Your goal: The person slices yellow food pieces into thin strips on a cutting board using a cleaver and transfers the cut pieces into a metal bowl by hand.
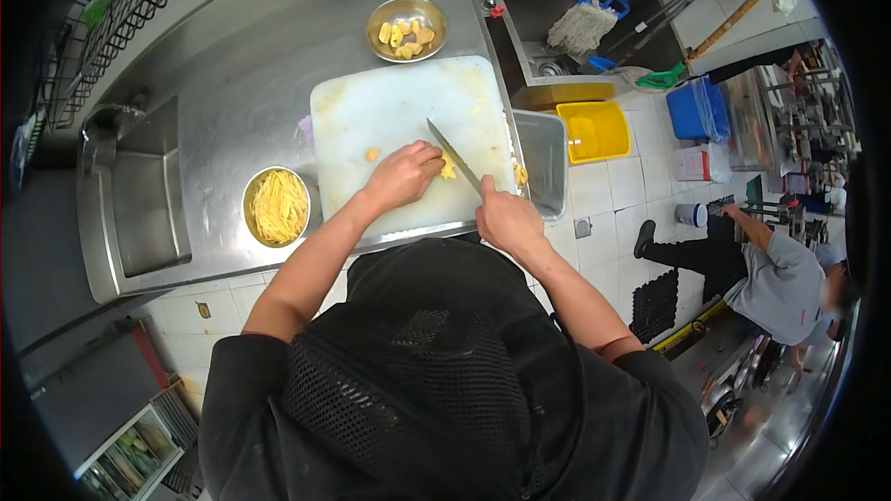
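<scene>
My right hand (pixel 510 219) is wrapped round the handle of a kitchen knife (pixel 452 152), its blade pointing up and left over the white cutting board (pixel 353 111). Fingers curled, my left hand (pixel 406 173) presses on yellow ginger beside the blade; the fingers hide most of the piece. Cut yellow ginger (pixel 448 167) lies against the knife. A small peeled piece (pixel 372 154) rests on the board left of my left hand. Thin yellow strips (pixel 278 208) fill a round metal container at the board's left. Behind the board, a steel bowl (pixel 408 7) holds several peeled chunks.
A sink (pixel 148 195) is set into the steel counter at left. Right of the board, below counter level, stand a grey bin (pixel 543 167) and a yellow tub (pixel 594 132). Mops (pixel 585 23) lean over a second sink. Another person (pixel 780 288) works at far right.
</scene>
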### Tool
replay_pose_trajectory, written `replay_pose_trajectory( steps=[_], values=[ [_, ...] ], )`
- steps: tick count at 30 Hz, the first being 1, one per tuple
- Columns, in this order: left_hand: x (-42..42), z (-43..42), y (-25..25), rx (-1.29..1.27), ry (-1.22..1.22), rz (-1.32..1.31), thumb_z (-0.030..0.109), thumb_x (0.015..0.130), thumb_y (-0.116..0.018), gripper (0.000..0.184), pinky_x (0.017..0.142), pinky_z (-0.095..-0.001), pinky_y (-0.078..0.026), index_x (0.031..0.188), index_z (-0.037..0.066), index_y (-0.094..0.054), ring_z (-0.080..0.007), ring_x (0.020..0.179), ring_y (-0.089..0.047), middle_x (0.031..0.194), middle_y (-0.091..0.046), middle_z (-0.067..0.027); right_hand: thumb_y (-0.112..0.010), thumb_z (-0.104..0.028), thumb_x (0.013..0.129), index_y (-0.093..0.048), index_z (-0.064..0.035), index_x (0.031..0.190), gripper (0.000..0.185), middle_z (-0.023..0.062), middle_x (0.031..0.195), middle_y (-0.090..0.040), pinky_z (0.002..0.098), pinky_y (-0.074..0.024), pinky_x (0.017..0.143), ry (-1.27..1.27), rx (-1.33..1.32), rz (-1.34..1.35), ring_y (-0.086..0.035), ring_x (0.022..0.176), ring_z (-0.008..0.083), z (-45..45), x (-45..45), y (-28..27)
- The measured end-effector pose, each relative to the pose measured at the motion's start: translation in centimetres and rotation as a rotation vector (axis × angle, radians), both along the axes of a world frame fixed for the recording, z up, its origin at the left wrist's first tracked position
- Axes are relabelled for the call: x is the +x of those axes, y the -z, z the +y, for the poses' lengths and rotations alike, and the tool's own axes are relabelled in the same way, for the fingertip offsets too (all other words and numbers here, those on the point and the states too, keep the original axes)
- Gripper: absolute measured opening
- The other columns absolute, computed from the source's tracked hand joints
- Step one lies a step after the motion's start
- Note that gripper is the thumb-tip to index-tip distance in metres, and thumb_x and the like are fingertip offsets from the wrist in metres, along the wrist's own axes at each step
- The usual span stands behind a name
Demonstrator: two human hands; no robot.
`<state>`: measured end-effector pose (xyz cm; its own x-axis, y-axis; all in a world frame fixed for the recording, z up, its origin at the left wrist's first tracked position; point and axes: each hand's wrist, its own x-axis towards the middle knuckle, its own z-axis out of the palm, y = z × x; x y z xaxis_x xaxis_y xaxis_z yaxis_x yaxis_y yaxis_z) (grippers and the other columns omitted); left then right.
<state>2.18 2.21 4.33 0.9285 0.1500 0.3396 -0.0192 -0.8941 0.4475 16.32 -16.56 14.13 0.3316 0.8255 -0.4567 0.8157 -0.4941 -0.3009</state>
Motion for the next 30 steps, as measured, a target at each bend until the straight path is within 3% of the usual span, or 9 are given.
replay_pose_trajectory(
  steps=[7,9,11,13,16,20,30],
  values=[
    [0.2,0.3,1.4,0.063,0.049,0.019,0.002,0.081,-0.065,0.026,0.089,-0.0348,-0.056,0.105,0.002,-0.073,-0.0242,0.109,-0.063,0.112,-0.07,-0.0064,-0.05,-0.012,0.093,-0.046,0.0007,0.11,0.022,0.0259,0.082,-0.071,0.0579,-0.0529,0.075,0.04,-0.048,0.022,-0.07,0.081,0.0462,1.4,-0.6,1.0],
    [0.1,0.4,1.6,0.046,0.051,0.02,0.002,0.08,-0.065,0.026,0.09,-0.0347,-0.056,0.105,0.002,-0.073,-0.0242,0.109,-0.063,0.112,-0.071,-0.0063,-0.048,-0.011,0.093,-0.046,0.0007,0.11,0.021,0.0262,0.083,-0.071,0.0584,-0.0526,0.076,0.064,0.011,0.016,-0.07,0.081,0.0465,1.8,-0.7,5.4],
    [0.4,0.6,1.6,0.033,0.047,0.014,0.002,0.08,-0.064,0.027,0.09,-0.0347,-0.056,0.105,0.002,-0.073,-0.0241,0.109,-0.063,0.112,-0.071,-0.0062,-0.047,-0.01,0.094,-0.047,0.0007,0.11,0.02,0.0266,0.083,-0.071,0.0588,-0.0523,0.076,0.084,0.074,0.004,-0.07,0.081,0.0468,3.1,-0.1,6.2],
    [0.2,0.7,1.7,0.04,0.066,0.02,0.002,0.08,-0.065,0.028,0.09,-0.0346,-0.056,0.106,0.002,-0.074,-0.024,0.109,-0.063,0.112,-0.071,-0.0061,-0.042,-0.008,0.096,-0.05,0.0007,0.11,0.018,0.0286,0.089,-0.071,0.0536,-0.0547,0.078,0.017,0.082,0.016,-0.071,0.088,0.0459,4.5,0.0,3.5],
    [0.3,1.0,1.7,0.04,0.097,0.012,0.002,0.081,-0.065,0.026,0.09,-0.0347,-0.056,0.106,0.002,-0.074,-0.0242,0.109,-0.063,0.111,-0.072,-0.0061,-0.042,-0.008,0.096,-0.049,0.0015,0.11,0.018,0.0295,0.089,-0.071,0.0551,-0.0545,0.077,0.029,-0.002,0.023,-0.071,0.087,0.0465,4.0,-0.7,0.9],
    [0.6,1.1,1.6,0.022,0.091,0.017,0.002,0.08,-0.065,0.027,0.091,-0.0345,-0.055,0.105,0.001,-0.074,-0.0241,0.109,-0.063,0.112,-0.072,-0.0063,-0.043,-0.007,0.095,-0.049,0.0015,0.11,0.018,0.0301,0.09,-0.071,0.0557,-0.0543,0.077,0.022,0.096,0.024,-0.071,0.087,0.0463,4.6,-0.2,4.6],
    [0.3,1.2,2.0,0.026,0.13,0.044,0.002,0.082,-0.064,0.023,0.091,-0.0345,-0.055,0.103,0.002,-0.074,-0.0238,0.107,-0.064,0.112,-0.073,-0.0058,-0.042,-0.007,0.095,-0.049,0.0007,0.112,0.019,0.0299,0.092,-0.071,0.0564,-0.0543,0.078,0.067,0.061,0.046,-0.071,0.089,0.0465,4.2,-0.5,3.4]
  ],
)
